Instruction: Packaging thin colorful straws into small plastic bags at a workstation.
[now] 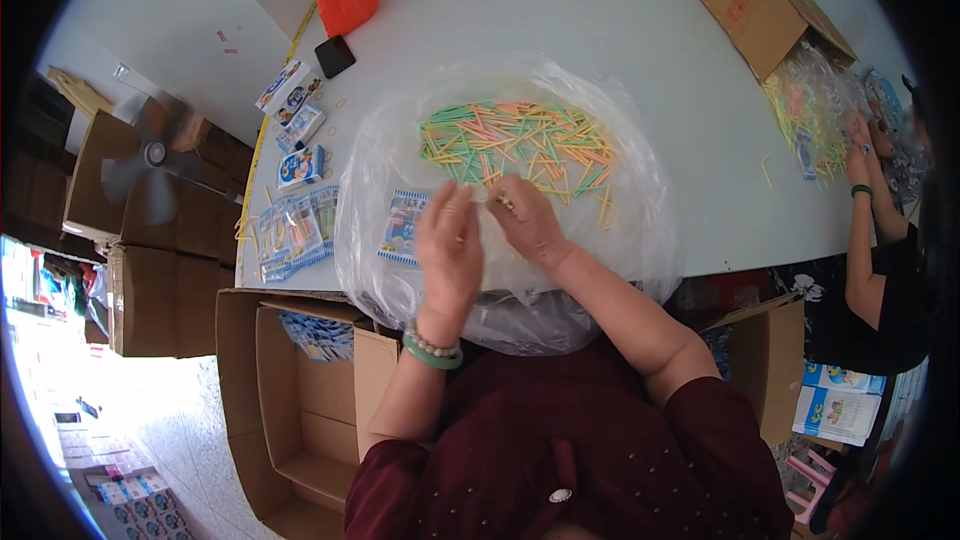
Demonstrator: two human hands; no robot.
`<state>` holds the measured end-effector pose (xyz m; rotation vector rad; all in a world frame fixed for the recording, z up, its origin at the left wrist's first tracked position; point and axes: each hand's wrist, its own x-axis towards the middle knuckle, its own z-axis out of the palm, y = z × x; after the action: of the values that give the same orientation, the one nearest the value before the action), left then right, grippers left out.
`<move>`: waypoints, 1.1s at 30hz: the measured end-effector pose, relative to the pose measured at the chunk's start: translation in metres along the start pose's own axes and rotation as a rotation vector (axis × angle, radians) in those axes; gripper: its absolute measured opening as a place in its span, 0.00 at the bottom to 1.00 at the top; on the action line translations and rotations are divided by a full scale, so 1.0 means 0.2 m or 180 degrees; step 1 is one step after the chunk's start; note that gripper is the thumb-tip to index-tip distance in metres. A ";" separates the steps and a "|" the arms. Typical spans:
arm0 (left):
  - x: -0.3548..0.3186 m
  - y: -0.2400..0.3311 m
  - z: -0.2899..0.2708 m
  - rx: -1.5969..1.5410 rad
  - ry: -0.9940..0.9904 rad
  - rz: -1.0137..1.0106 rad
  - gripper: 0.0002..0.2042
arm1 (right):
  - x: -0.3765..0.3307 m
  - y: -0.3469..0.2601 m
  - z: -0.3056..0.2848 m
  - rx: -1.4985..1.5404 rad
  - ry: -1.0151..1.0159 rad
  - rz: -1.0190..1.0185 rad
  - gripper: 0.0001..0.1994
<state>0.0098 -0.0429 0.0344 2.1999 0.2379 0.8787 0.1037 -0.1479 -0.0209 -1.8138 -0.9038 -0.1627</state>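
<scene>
Head view, looking down. Left hand (449,245) is raised over the near edge of the bench (640,50), palm turned inward, fingers loosely curled and close together; whether anything lies between them, I cannot tell. A green bangle and a bead bracelet sit at that wrist. Right hand (528,223) is just beside it, thumb and forefinger pinched on a few thin sticks (505,202), knuckles toward the camera. Both forearms come up from the lower edge, elbows bent, dark red sleeves pushed back.

Both hands work over a large clear plastic bag (640,230) spread on the bench; its front hangs over the near edge toward the person's lap. Open bench surface lies beyond the bag and to its right. To the left the room is tighter: a blue printed packet (403,227) lies inside the bag's left part, with more packets (295,225) in a row near the bench's left edge. An open cardboard box (300,410) stands below the near-left corner.

Pile of sticks (520,148): thin, straight, mixed green, orange and yellow, lying criss-crossed in a flat heap in the bag, just beyond the hands.

Far right, another person's hands (860,145) reach into a second heap beside a cardboard box (760,0).
</scene>
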 end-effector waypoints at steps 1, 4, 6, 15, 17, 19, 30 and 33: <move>0.01 -0.04 -0.05 0.0037 0.0005 -0.0006 0.13 | 0.00 0.00 -0.02 0.0119 -0.0096 0.0252 0.08; 0.07 -0.19 -0.16 0.2006 -0.0016 -0.0397 0.17 | 0.01 0.00 -0.01 0.0413 -0.0082 0.0630 0.08; 0.06 -0.29 -0.19 0.2569 -0.0566 -0.1124 0.21 | 0.02 -0.05 -0.02 0.0926 0.0069 0.0652 0.10; 0.05 -0.45 -0.21 0.0977 0.0057 -0.1436 0.14 | -0.02 -0.04 -0.01 0.0520 -0.0089 0.0164 0.08; 0.06 -0.46 -0.23 0.0518 0.0103 -0.1770 0.13 | -0.01 -0.02 -0.03 0.0445 -0.0145 0.0069 0.08; 0.09 -0.47 -0.26 0.0439 -0.0188 -0.1905 0.13 | 0.00 -0.03 -0.03 0.0363 -0.0189 -0.0021 0.08; 0.13 -0.28 -0.31 0.0926 0.0106 -0.0334 0.07 | 0.14 -0.10 -0.17 -0.1722 0.0048 -0.0839 0.07; 0.14 -0.31 -0.26 -0.0655 -0.0009 -0.1197 0.06 | 0.15 -0.06 -0.21 -0.1247 0.0231 -0.0320 0.08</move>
<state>0.0020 0.0419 0.0318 1.8832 0.5171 0.6580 0.1291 -0.1658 0.0215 -2.1054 -0.9604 -0.4951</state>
